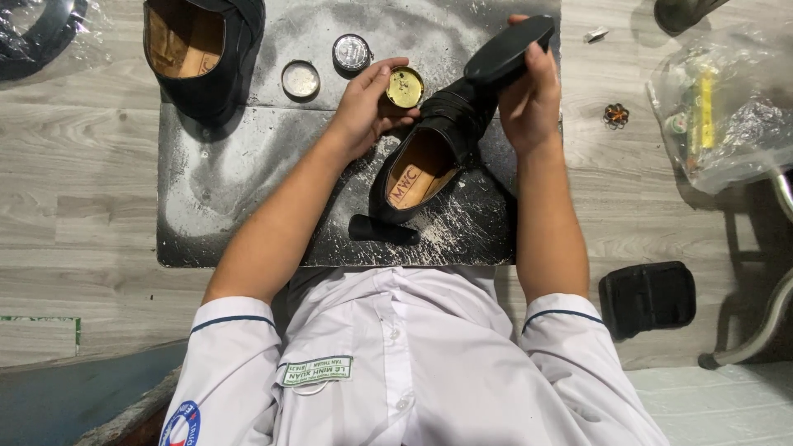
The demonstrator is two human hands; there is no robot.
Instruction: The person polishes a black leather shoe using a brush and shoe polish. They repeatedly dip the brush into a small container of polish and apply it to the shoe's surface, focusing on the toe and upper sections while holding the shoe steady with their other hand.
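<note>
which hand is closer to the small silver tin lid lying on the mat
Left. The left hand holds a gold tin just beside the silver lid; the right hand is farther off, gripping a black brush over the shoe.

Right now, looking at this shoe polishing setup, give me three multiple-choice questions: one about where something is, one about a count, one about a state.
1. Where does the second black shoe lie?
A. the mat's far-left corner
B. on the person's lap
C. in the plastic bag

2. How many round tins or lids lie loose on the dark mat?
A. none
B. two
C. five

3. The gold tin in the left hand is:
A. wrapped
B. lidded
C. open

Answers: 1 A, it sits at that corner. 2 B, a silver lid and a dark lid. 3 C, its inside shows. The right hand holds the brush.
</note>
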